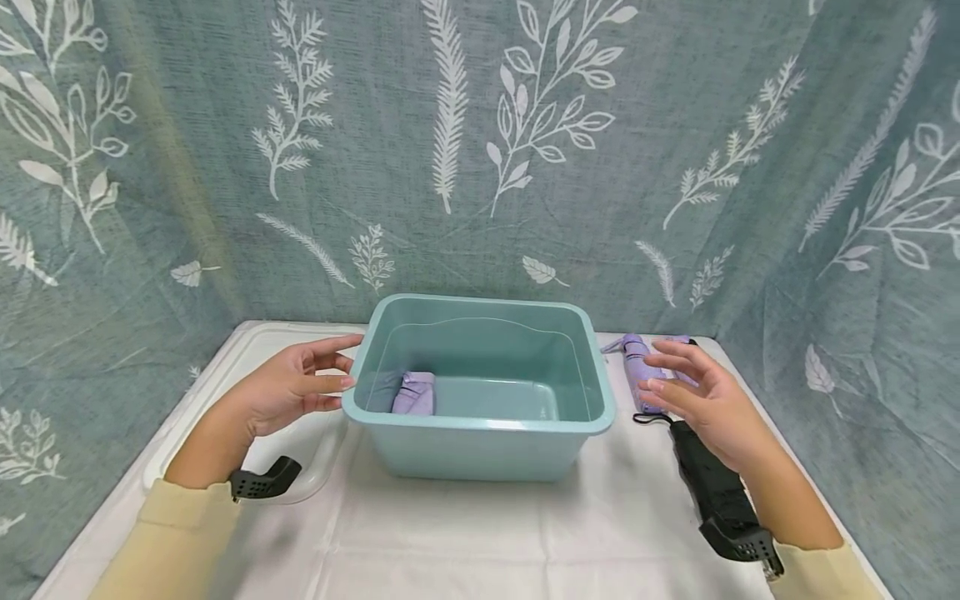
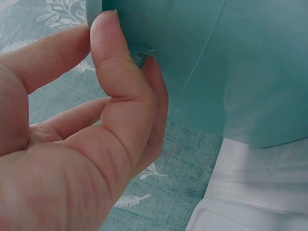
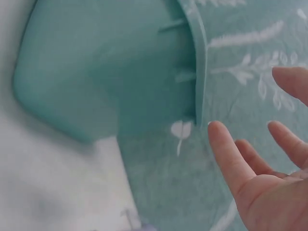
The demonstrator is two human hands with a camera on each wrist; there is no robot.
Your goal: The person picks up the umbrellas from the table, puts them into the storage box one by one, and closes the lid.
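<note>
A teal plastic bin (image 1: 480, 454) stands on the white-covered table between my hands. Inside it, at the left end, lies a lavender folded umbrella (image 1: 415, 396), partly hidden by the front wall. My left hand (image 1: 288, 383) is at the bin's left rim; in the left wrist view its bent fingertips (image 2: 107, 31) meet the rim's edge without wrapping over it. To the right of the bin my right hand (image 1: 701, 404) hovers with spread fingers and holds nothing. Under and beside it lie a lavender folded umbrella (image 1: 636, 367) and a black folded umbrella (image 1: 705, 475) with a wrist loop.
A white lid (image 1: 262, 342) lies flat on the table at the left, below my left forearm. Another lavender item (image 1: 684, 377) shows partly behind my right hand. Green leaf-patterned cloth (image 1: 465, 167) hangs behind and along both sides of the table.
</note>
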